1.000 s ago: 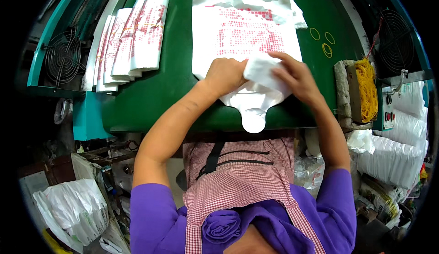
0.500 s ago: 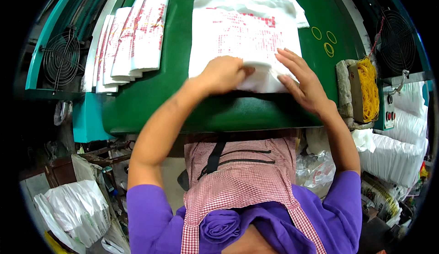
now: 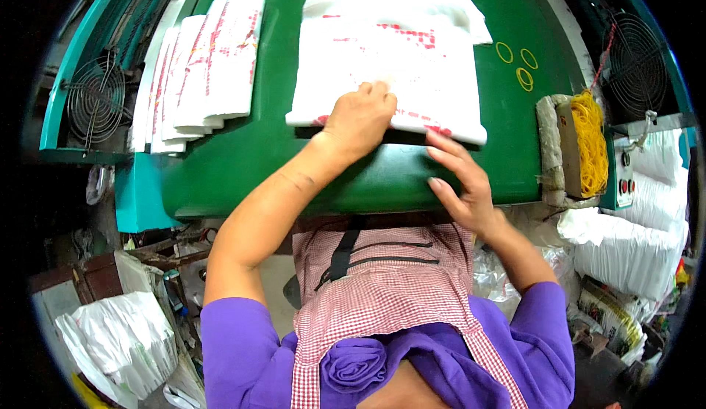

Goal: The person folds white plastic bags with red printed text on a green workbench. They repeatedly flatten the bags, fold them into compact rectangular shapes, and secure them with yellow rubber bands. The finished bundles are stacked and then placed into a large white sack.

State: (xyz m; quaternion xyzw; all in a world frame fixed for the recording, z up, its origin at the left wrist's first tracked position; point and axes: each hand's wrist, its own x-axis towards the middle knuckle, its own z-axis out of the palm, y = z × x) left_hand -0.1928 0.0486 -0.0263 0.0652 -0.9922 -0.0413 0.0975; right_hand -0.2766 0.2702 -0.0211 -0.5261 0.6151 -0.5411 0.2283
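A flat stack of white plastic bags with red print (image 3: 397,56) lies on the green table (image 3: 279,151). My left hand (image 3: 360,115) presses down on the stack's near edge, fingers curled over it. My right hand (image 3: 460,181) hovers with spread fingers at the table's near edge, just below the stack's right corner, holding nothing.
Several folded bag bundles (image 3: 198,70) lie in a row at the table's left. Three yellow rubber bands (image 3: 518,59) rest at the right, beside a hank of yellow bands (image 3: 588,140). Wire fan guards (image 3: 92,100) flank both sides. White bag bundles (image 3: 632,247) are piled at the right.
The folded white piece held in both hands a second ago has been laid flat onto the stack. My right hand has pulled back off the stack toward the table's edge.
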